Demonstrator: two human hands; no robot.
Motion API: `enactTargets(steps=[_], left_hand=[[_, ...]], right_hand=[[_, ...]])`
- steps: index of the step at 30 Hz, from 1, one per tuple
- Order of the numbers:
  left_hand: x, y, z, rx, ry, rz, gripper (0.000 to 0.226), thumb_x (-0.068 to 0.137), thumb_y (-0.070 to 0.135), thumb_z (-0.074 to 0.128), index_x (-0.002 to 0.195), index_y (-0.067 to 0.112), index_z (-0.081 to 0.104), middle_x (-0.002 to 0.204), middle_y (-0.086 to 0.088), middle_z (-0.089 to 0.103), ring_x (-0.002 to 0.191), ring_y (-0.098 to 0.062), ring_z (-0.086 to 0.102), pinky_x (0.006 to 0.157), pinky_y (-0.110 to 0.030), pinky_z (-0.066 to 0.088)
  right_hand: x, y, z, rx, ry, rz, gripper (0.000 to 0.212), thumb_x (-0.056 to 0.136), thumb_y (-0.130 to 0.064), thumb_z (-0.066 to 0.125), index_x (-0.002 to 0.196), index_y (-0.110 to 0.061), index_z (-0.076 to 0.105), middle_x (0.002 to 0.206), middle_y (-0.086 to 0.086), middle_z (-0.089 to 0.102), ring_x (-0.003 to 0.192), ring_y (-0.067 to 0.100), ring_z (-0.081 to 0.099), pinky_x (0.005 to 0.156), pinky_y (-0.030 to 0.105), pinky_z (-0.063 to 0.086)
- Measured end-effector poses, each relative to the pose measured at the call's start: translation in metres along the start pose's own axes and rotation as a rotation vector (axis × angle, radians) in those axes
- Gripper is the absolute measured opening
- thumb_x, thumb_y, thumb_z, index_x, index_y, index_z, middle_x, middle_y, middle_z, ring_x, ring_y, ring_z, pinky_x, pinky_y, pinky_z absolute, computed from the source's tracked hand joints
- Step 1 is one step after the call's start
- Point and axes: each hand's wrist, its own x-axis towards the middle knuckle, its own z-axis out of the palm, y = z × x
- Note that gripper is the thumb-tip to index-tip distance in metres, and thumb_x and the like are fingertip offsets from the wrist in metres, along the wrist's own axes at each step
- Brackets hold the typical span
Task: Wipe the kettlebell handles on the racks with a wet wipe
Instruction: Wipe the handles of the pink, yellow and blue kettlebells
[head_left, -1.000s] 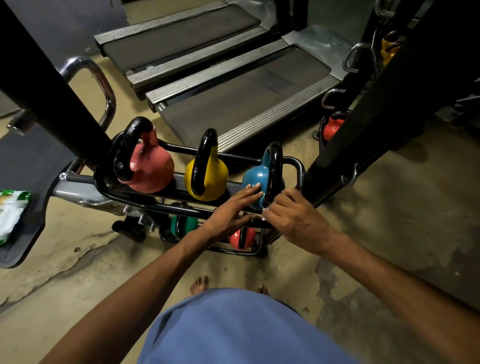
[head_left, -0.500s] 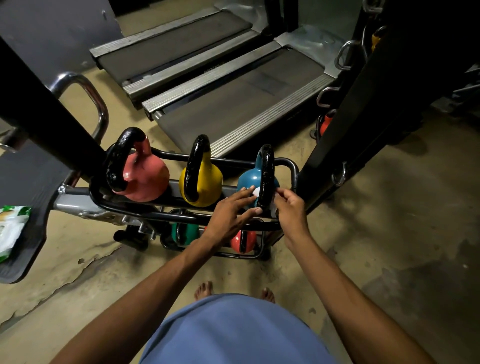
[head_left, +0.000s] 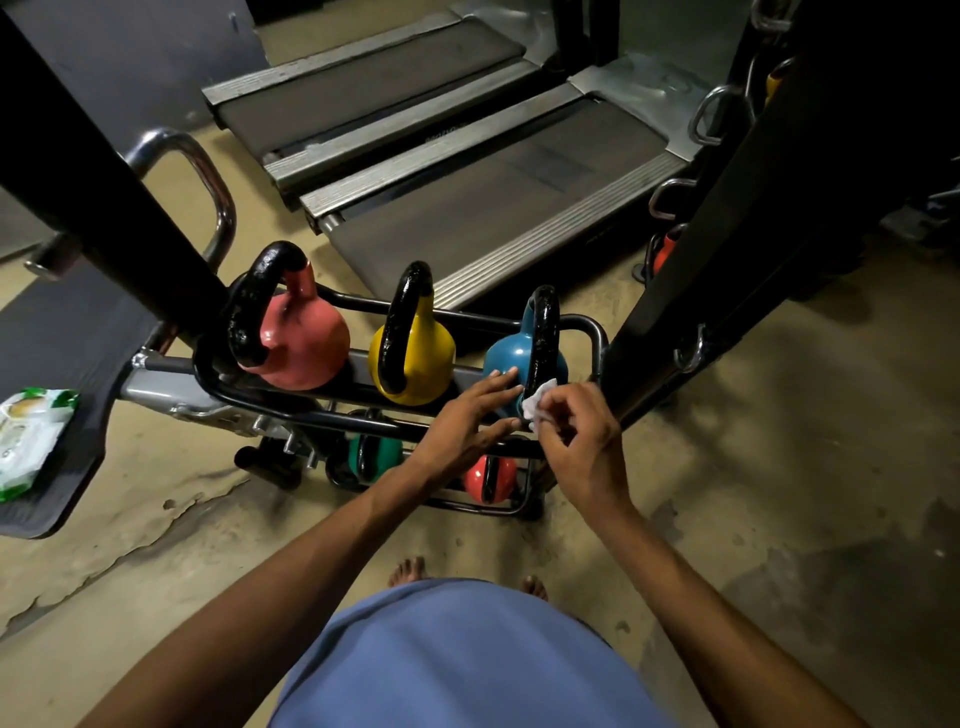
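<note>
Head view: a wet wipe (head_left: 537, 404) is held to the handle (head_left: 543, 332) of the blue kettlebell (head_left: 506, 356) at the right end of the rack (head_left: 597, 338).
The wipe is pinched in the grip of the right hand (head_left: 582, 441) against the handle's lower near part. The grip of the left hand (head_left: 462, 426) is spread, with straight fingers laid on the blue body. A black post (head_left: 727, 234) crowds the rack's rounded end rail, and bare floor (head_left: 779, 467) lies open to the right. A yellow kettlebell (head_left: 423, 358) and a red kettlebell (head_left: 306, 348) are seated further left.
</note>
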Motion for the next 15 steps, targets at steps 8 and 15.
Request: enactTargets(steps=[8,15], left_hand=[[-0.003,-0.006,-0.007,-0.152,-0.067,-0.011,0.053,0.098,0.019,0.067,0.148,0.027,0.052,0.163,0.024,0.026,0.155,-0.002,0.018,0.126,-0.032,0.023],[-0.003,-0.007,-0.007,-0.148,-0.034,-0.042,0.057,0.095,0.012,0.07,0.148,0.019,0.054,0.164,0.007,0.033,0.154,-0.011,0.027,0.126,-0.04,0.029]], right_hand=[[0.033,0.004,-0.006,-0.798,-0.24,-0.848,0.019,0.099,-0.009,0.058,0.115,-0.006,0.068,0.105,0.01,0.063,0.1,0.029,0.056,0.092,0.043,0.045],[0.089,-0.048,-0.004,-1.1,-0.553,-0.55,0.017,0.093,-0.031,0.061,0.093,-0.019,0.074,0.09,0.001,0.072,0.113,0.029,0.057,0.119,0.06,0.024]])
